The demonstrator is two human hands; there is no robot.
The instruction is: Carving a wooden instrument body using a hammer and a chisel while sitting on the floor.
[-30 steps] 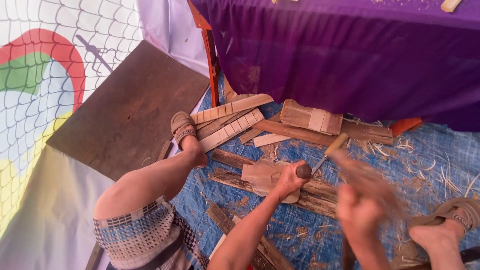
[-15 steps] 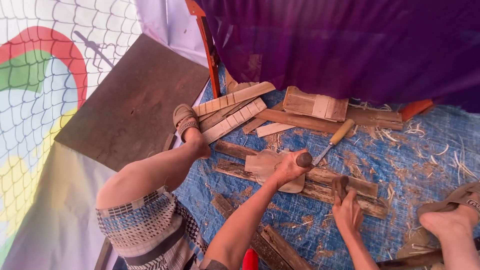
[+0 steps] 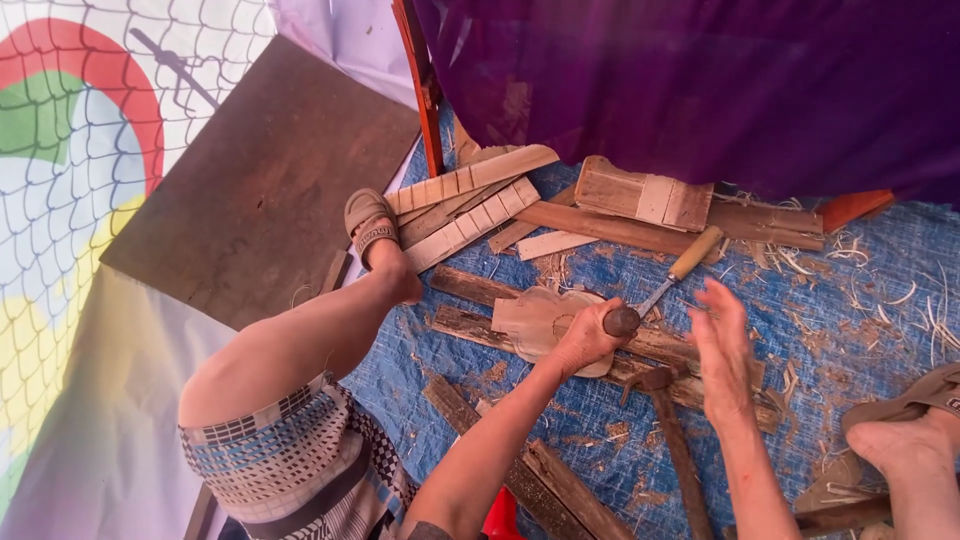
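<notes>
L hand (image 3: 585, 340) gripped a chisel handle (image 3: 621, 321) on the carved wood piece (image 3: 535, 318); R hand (image 3: 722, 345) was open, fingers spread, empty, just above the hammer (image 3: 668, 425)

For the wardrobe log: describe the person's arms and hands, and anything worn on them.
Both arms are bare to the frame edge: no sleeves, gloves, watch or rings show. The left hand and right hand are uncovered. The only clothing nearby is patterned shorts, checked in grey, white and dark tones.
</notes>
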